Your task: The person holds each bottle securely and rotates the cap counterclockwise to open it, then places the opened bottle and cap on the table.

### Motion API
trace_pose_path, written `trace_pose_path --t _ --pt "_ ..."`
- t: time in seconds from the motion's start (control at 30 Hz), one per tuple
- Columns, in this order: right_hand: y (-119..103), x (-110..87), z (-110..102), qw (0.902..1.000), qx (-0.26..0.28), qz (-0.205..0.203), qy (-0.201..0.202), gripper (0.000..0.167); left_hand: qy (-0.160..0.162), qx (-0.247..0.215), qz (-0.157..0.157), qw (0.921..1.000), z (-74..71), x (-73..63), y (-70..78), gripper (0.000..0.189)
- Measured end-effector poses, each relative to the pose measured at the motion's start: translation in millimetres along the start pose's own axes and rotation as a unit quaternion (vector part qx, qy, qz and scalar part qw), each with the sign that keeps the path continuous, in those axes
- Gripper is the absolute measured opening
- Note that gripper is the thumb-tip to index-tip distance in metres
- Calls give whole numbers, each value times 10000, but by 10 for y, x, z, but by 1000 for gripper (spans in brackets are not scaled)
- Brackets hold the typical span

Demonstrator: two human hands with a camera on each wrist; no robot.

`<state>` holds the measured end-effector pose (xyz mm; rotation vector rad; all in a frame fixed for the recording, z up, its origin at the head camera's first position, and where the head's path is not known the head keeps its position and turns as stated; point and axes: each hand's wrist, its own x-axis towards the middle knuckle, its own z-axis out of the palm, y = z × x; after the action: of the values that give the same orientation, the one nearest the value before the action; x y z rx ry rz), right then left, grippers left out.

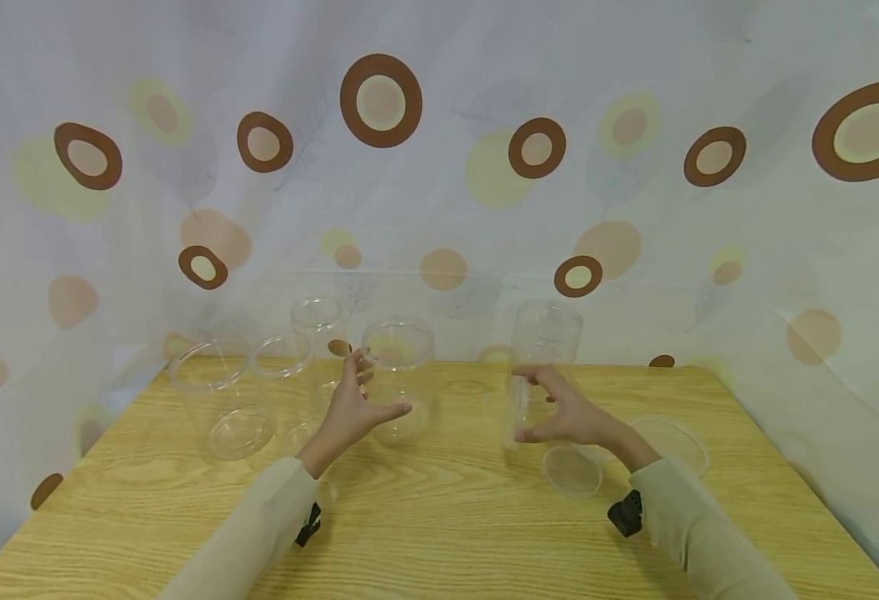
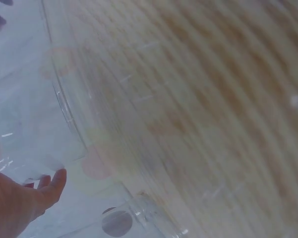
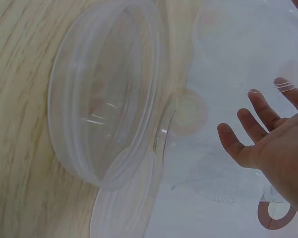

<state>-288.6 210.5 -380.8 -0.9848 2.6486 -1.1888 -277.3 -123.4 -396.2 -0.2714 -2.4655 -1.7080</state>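
Note:
Several clear jars stand on the wooden table. My left hand (image 1: 352, 408) is beside the left wall of a wide clear jar (image 1: 400, 379). Its thumb extends in front of the jar and its fingers spread at the far left edge; in the left wrist view these fingers (image 2: 52, 191) are nearly straight. Around a taller clear jar (image 1: 555, 337) my right hand (image 1: 570, 417) forms a C, thumb at the front and fingers behind. The right wrist view shows those fingers (image 3: 253, 129) through clear plastic. Transparency makes firm contact hard to judge.
Left of the hands stand a wide jar (image 1: 210, 392), a narrower jar (image 1: 282, 354) and a tall jar (image 1: 319, 312). Clear round lids (image 1: 572, 472) lie near my right forearm, including a larger lid (image 1: 686, 450). A patterned curtain (image 1: 439, 192) hangs behind the table (image 1: 439, 525).

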Motion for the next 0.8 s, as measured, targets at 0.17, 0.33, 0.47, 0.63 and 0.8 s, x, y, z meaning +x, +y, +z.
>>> trace_pose_path --t 0.17,0.33,0.47,0.63,0.8 --pt "8 -15 25 9989 -457 94 -36 89 8 78 7 10000 5 -9 -12 108" --pt "35 -13 43 9972 -727 84 -153 89 8 128 12 9999 4 -17 -18 107" --pt "37 4 63 9963 -829 -70 -200 86 -16 178 -30 9998 2 -26 -43 108" --pt "14 37 89 9961 -814 -81 -317 86 -86 199 -101 9997 -2 -27 -90 109" --pt "6 93 120 9954 -862 -50 -423 85 -129 88 -92 9998 -15 -28 -119 107"
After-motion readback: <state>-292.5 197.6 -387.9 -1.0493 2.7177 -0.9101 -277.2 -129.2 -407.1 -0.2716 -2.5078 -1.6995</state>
